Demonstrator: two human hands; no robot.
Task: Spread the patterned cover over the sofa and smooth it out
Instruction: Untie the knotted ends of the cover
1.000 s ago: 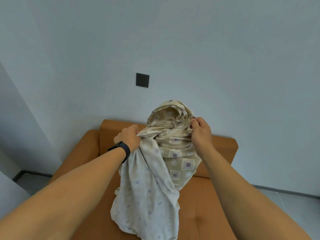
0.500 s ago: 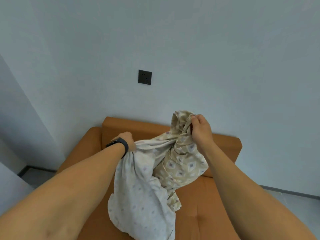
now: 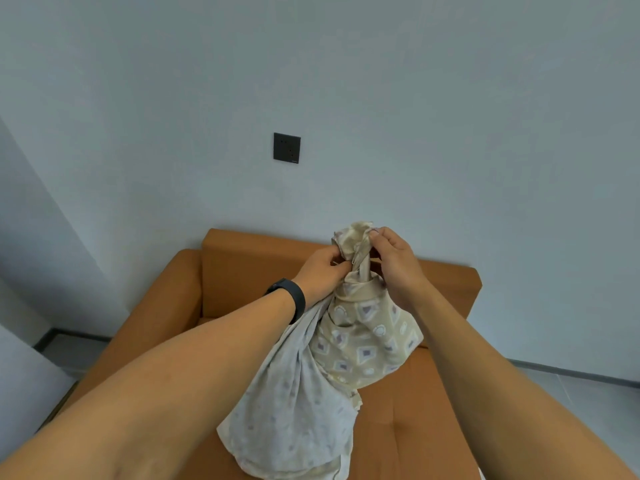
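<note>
The patterned cover (image 3: pixel 363 344) is a beige cloth with diamond and circle prints, bunched into a hanging bundle above the orange sofa (image 3: pixel 242 271). Its pale underside faces me on the left. My left hand (image 3: pixel 320 271), with a black band on the wrist, grips the twisted top of the bundle from the left. My right hand (image 3: pixel 394 265) pinches the same bunched top from the right. The two hands are close together, in front of the sofa's backrest. The cloth's lower end hangs down to the seat.
The sofa stands against a pale wall with a dark socket plate (image 3: pixel 286 147) above it. Its left armrest (image 3: pixel 166 306) and seat cushion (image 3: pixel 422 427) show around the cloth. Grey floor (image 3: pixel 571 393) lies to the right and left.
My left hand has moved right and up to meet my right hand at the top of the bundle. The cloth has gathered into a tighter hanging bunch.
</note>
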